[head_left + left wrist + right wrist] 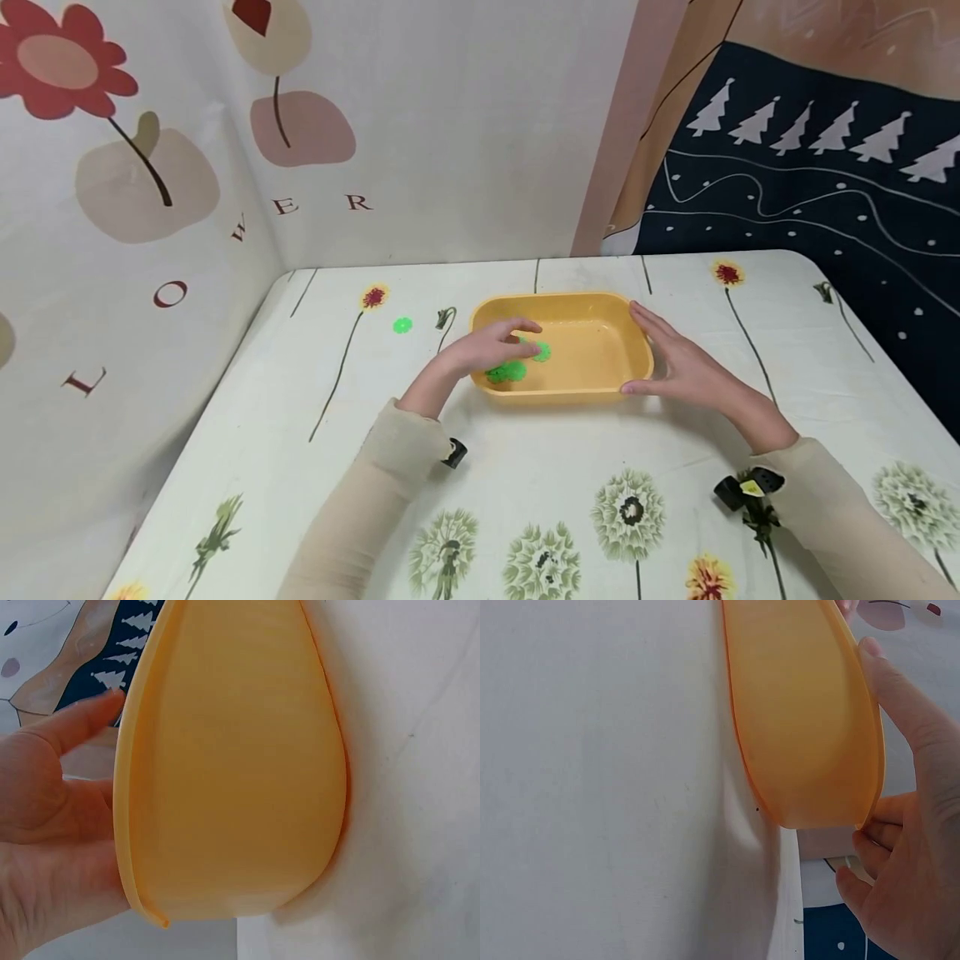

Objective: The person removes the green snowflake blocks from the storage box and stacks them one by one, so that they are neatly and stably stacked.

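A yellow, rounded rectangular plastic basin (585, 367) stands on the table. Several small green flower-shaped pieces (514, 371) lie at its left end. My left hand (491, 343) reaches over the basin's left rim, with a gap between thumb and forefinger. Just beyond the thumb tip shows another green flower piece (543, 352); whether they touch I cannot tell. The left wrist view has the basin's outer wall (240, 772) hiding part of that hand. At the other end my right hand (686, 367) holds the basin, its thumb on the near rim and fingers around the end.
One more green flower piece (402, 325) lies on the table left of the basin. A white cloth with printed flowers covers the table (540, 467). Behind it hangs a pale printed curtain (465, 133), and a dark cloth with white trees (810, 183) is at right.
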The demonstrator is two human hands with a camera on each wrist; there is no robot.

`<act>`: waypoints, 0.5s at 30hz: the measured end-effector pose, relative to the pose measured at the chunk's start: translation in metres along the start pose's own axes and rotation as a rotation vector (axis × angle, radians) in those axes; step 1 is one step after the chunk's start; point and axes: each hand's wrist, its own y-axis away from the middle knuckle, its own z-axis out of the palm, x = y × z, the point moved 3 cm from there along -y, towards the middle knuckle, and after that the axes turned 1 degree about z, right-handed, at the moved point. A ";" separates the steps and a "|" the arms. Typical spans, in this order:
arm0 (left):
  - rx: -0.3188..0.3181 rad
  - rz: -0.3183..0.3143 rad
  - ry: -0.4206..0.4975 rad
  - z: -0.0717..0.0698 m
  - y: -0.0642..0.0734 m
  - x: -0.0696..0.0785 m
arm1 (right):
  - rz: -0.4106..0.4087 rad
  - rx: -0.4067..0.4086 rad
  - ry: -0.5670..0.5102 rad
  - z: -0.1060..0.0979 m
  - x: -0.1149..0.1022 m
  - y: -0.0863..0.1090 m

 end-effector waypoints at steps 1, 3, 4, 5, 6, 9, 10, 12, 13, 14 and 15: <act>0.018 -0.011 -0.037 0.002 0.000 0.001 | 0.000 0.000 0.003 0.000 0.000 0.000; 0.051 -0.033 -0.128 0.005 -0.001 0.003 | 0.000 0.001 0.007 -0.001 0.000 0.000; 0.067 -0.046 -0.186 0.007 -0.002 0.004 | -0.001 0.002 0.009 -0.001 0.000 0.000; 0.078 -0.067 -0.242 0.009 -0.002 0.005 | -0.002 0.003 0.009 -0.001 0.000 0.000; 0.086 -0.088 -0.307 0.011 -0.003 0.006 | -0.003 0.004 0.010 -0.001 0.000 0.000; 0.100 -0.168 -0.486 0.016 -0.003 0.010 | -0.001 0.005 0.007 -0.001 0.000 0.000; 0.100 -0.192 -0.544 0.017 -0.003 0.011 | -0.002 0.006 0.005 -0.001 0.000 0.000; 0.093 -0.221 -0.638 0.020 -0.003 0.013 | -0.001 0.005 0.000 0.000 0.000 0.000; 0.091 -0.232 -0.672 0.021 -0.003 0.013 | 0.000 0.005 -0.002 0.000 0.000 0.000; 0.089 -0.238 -0.704 0.022 -0.003 0.014 | 0.000 0.005 -0.004 0.000 0.000 0.000; 0.085 -0.244 -0.731 0.022 -0.003 0.014 | 0.001 0.005 -0.007 0.001 0.000 0.000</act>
